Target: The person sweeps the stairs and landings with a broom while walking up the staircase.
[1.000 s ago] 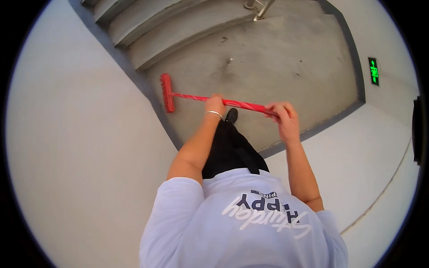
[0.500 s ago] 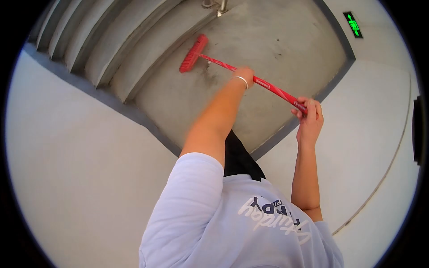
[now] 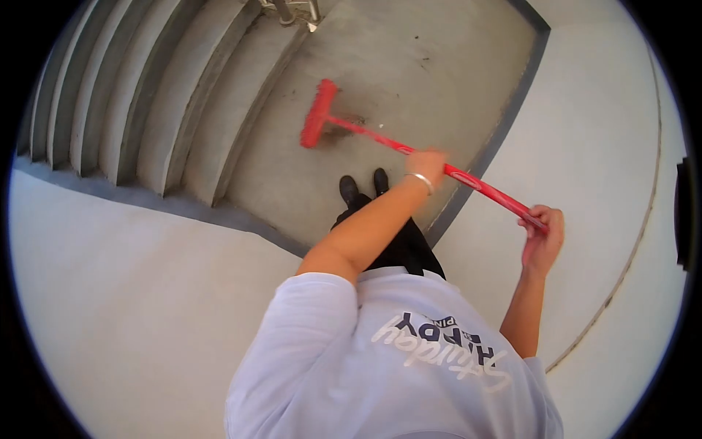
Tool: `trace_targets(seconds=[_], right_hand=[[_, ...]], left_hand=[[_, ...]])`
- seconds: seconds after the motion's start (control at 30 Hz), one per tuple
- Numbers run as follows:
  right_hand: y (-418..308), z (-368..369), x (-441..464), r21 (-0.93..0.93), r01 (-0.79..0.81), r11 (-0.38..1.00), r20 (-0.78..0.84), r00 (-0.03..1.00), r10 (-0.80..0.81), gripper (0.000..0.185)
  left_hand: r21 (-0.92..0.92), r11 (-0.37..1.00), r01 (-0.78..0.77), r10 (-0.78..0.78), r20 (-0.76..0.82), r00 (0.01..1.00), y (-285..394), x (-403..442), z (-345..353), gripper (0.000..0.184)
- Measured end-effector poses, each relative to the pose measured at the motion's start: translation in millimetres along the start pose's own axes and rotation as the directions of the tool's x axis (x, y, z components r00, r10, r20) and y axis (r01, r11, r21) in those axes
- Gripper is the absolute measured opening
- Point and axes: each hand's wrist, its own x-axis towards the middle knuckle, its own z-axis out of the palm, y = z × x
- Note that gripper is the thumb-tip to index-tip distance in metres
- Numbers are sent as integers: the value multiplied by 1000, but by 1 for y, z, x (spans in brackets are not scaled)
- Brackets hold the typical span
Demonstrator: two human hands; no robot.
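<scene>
- A red long-handled broom (image 3: pixel 319 113) reaches across a concrete stairwell landing (image 3: pixel 409 80), its head beside a dark smudge of debris (image 3: pixel 344 126) and to the right of the lowest step (image 3: pixel 252 124) in view; blur hides whether the bristles press the floor.
- The left hand (image 3: pixel 427 167), a white bracelet (image 3: pixel 420 180) at its wrist, clasps the middle of the handle, fingers wrapped though slightly blurred.
- The right hand (image 3: pixel 542 233) grasps the handle's far end, fingers curled about the red grip.
- Work on the landing appears partway along: the debris lies loosely spread beside the broom head, a white scrap (image 3: pixel 380 126) sits near the handle, and small dark specks (image 3: pixel 424 64) dot the floor farther off. How much is already cleaned cannot be told.
- Compared with half a second ago, both hands keep their hold, but two black shoes (image 3: pixel 349 189) now show, the green exit sign is out of view, and the white scrap, then close by the broom head, lies farther along the handle.
</scene>
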Motion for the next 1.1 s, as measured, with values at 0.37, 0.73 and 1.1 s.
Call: trace_targets(seconds=[0.37,0.73,1.1], right_hand=[[101,104,-7,-109,-315,943,424,843,330,16],[-37,71,86,-382,136,914,342,940,3,19],[-81,-22,110,-261,208,943,239,960,-146,14]], left_hand=[[8,931,365,-365,-19,931,-161,-84,38,18],[-318,946,71,-177,-320,931,-1,98,30,14],[-258,963,-75,-8,-307,952,88,108,3,18]])
